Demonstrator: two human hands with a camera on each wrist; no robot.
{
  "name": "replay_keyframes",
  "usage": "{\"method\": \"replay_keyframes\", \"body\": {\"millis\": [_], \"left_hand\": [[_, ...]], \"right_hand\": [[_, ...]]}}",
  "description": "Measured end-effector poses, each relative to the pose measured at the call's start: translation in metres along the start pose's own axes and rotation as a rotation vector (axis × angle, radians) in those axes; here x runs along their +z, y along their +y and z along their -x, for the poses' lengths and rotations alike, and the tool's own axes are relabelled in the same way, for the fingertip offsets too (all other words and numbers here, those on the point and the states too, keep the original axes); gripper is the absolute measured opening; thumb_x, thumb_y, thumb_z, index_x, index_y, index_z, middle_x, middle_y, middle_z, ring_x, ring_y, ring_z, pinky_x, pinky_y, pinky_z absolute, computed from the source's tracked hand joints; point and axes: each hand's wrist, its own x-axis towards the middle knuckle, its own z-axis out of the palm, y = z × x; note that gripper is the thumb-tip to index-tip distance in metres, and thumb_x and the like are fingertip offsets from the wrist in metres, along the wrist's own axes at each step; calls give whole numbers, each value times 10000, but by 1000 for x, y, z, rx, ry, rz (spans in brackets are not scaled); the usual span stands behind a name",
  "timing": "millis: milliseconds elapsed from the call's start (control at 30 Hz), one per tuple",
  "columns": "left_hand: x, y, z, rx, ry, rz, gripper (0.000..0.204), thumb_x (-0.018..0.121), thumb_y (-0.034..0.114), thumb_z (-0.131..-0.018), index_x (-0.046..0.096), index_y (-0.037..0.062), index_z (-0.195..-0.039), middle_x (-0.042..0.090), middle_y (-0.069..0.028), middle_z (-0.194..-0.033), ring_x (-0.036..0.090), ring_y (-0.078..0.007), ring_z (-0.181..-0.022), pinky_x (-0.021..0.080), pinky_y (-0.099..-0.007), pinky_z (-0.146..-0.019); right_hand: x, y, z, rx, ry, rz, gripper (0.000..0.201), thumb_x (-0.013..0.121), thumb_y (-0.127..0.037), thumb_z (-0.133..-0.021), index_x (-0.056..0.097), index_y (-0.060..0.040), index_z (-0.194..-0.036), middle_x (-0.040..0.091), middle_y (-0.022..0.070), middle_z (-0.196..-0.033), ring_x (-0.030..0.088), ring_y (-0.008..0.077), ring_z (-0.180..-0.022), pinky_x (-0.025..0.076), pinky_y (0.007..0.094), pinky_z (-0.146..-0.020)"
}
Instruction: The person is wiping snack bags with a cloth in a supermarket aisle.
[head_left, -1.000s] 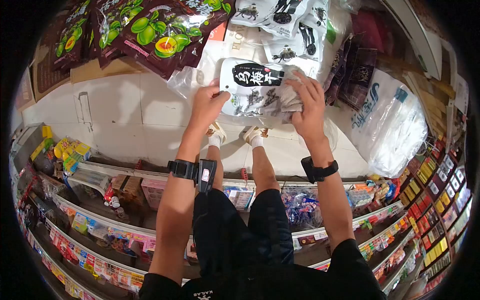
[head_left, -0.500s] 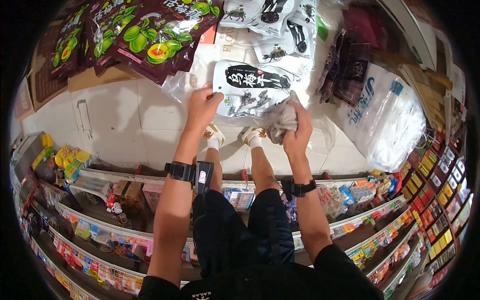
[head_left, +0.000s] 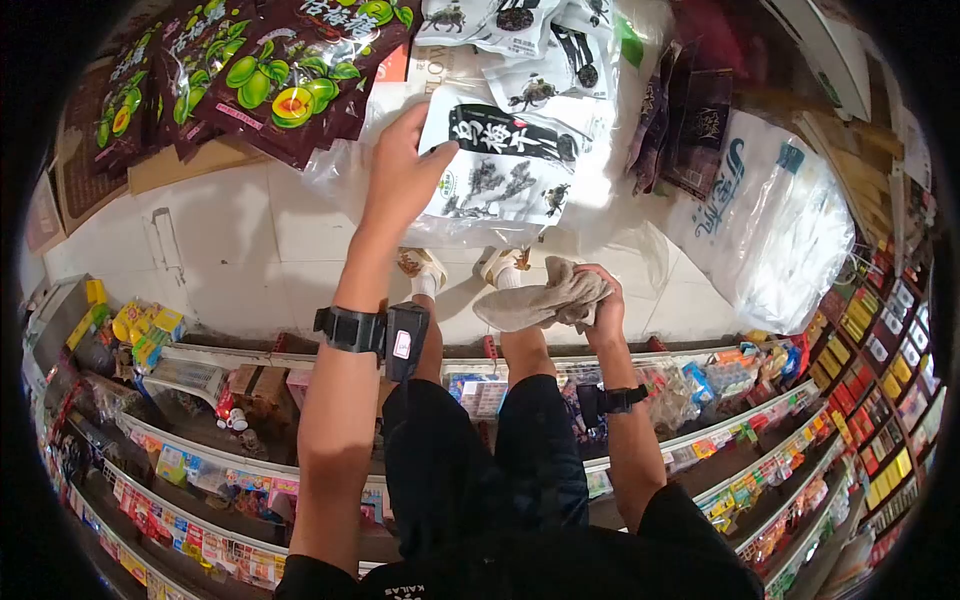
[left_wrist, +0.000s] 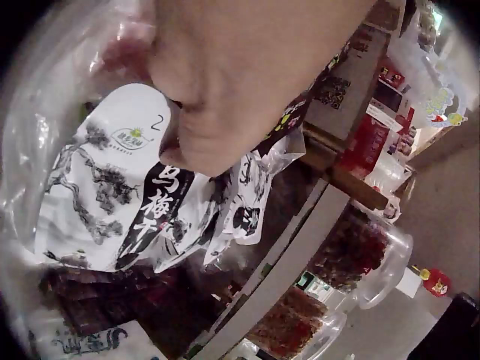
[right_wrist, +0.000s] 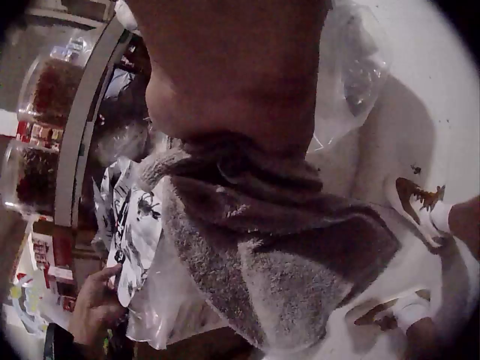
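Your left hand (head_left: 400,170) is raised in front of you and pinches the left edge of a flat, glossy white snack pouch with black brush lettering and ink-style tree drawings (head_left: 505,165), thumb on its printed face and fingers behind; the left wrist view shows the same smooth foil-like pouch (left_wrist: 112,195) under your thumb. The pouch lies inside or against a crinkly clear plastic bag (head_left: 345,175) that bulges around it, and it sits at the front of a stack of similar white pouches (head_left: 535,55) hanging above. Your right hand (head_left: 600,300) is lower, well apart from the pouch, with its fingers curled tight around a soft, nubbly grey-beige cloth (head_left: 535,300) that droops in a loose fold to the left; the right wrist view shows its fuzzy, looped terry pile (right_wrist: 262,255) close up. To the upper left hang shiny dark maroon packets printed with green plums (head_left: 290,70). On the right sags a large, thin white plastic carrier bag with blue writing (head_left: 775,230). Below your arms run curved shop shelves packed with small colourful packets (head_left: 200,470), above a pale tiled floor (head_left: 240,250).
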Motion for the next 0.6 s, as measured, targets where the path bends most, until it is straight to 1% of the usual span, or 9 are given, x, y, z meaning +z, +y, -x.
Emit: {"method": "replay_keyframes", "body": {"millis": [33,167,233,300,333,400,500,533,600], "left_hand": [[0,1,0,3,3,-3,440,712,-39,-925,594,-69,-1348,740,-101,-1180,696,-124,-1027,543,-267,-877],[18,39,23,185,-124,-117,324,688,-61,-931,660,-58,-1253,745,-76,-1116,661,-103,-1029,527,-279,-922],[30,77,52,251,-223,-193,238,692,-62,-896,742,1,-1119,771,-92,-1112,698,-162,-1042,549,-325,-930],[36,91,68,285,-272,-187,224,696,-62,-874,766,26,-1068,783,-100,-1098,716,-189,-1044,559,-344,-930],[37,95,73,484,-266,-231,211,704,-51,-841,775,41,-1017,790,-94,-1085,727,-215,-1042,569,-369,-926],[39,98,76,840,-167,-347,173,718,-21,-754,786,79,-878,805,-36,-1003,728,-280,-1066,557,-439,-974],[10,70,73,846,-132,-642,145,713,-8,-738,784,85,-823,764,-66,-1208,604,-327,-1292,470,-484,-1095],[1,48,69,776,-86,-680,177,705,-22,-752,788,90,-862,726,-88,-1271,586,-333,-1310,477,-466,-1091],[-10,6,69,695,-35,-724,210,697,-36,-767,791,95,-902,688,-110,-1335,567,-339,-1328,485,-447,-1087]], "right_hand": [[4,-4,1,50,31,-138,296,423,-55,-963,698,17,-1044,714,114,-1037,703,230,-963,576,357,-914],[-2,-17,8,6,32,-166,272,452,-136,-1015,672,0,-1102,695,120,-1050,705,242,-972,611,396,-882],[1,-33,15,65,87,-213,278,452,-162,-1027,658,-6,-1131,696,126,-1061,708,250,-975,622,400,-871],[-1,-43,17,-17,88,-271,279,456,-177,-1029,643,-11,-1151,698,126,-1076,710,253,-976,621,400,-877],[14,-59,24,46,237,-283,277,460,-183,-1027,635,-13,-1159,699,123,-1089,707,249,-986,619,406,-883],[-14,-43,16,45,236,-310,288,462,-197,-1027,639,-20,-1169,699,114,-1103,701,250,-1009,606,407,-894],[-24,-43,15,0,152,-326,301,462,-209,-1028,643,-17,-1173,698,113,-1117,690,252,-1044,581,398,-935],[-22,-45,16,-62,66,-304,309,461,-216,-1029,644,-14,-1175,696,113,-1126,683,252,-1065,564,393,-961],[-15,-48,21,-84,115,-282,319,463,-224,-1030,643,-9,-1180,691,115,-1134,677,249,-1078,551,387,-978]]}}
